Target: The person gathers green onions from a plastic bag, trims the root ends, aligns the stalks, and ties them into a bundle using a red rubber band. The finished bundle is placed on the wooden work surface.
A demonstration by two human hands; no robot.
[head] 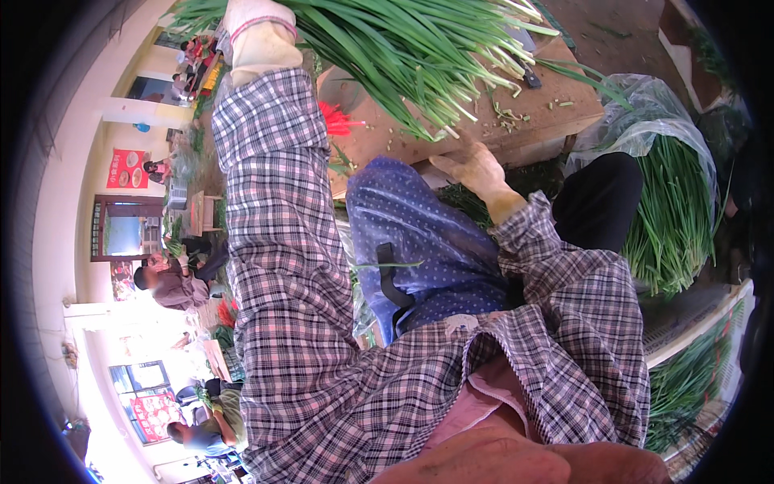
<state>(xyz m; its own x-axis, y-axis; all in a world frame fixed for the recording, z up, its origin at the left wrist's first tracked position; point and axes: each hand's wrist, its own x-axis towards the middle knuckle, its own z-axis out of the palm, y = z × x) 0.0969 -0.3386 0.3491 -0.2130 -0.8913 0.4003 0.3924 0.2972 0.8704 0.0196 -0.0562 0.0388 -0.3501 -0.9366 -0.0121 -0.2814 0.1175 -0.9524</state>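
A large bunch of long green leafy stalks with pale cut ends, like garlic chives (387, 48), spreads across the top of the view above a brown board or low table (544, 109). My left hand (260, 18), in a cream glove with a pink-striped cuff, is against the leafy part; its fingers are cut off by the picture's edge, so its grip is hidden. Just below the pale ends is my right hand (478, 169), in a thin pale glove, fingers apart and nothing held. Red plastic ties (341, 119) lie on the board. A dark-handled tool (532, 77) lies partly under the stalks.
A clear plastic bag (653, 109) of similar stalks stands right of the board. Below it, a white plastic crate (741, 302) holds more greens. A blue dotted plastic apron (423, 224) covers my lap. Several people work in the background at left, near a wooden stool (202, 213).
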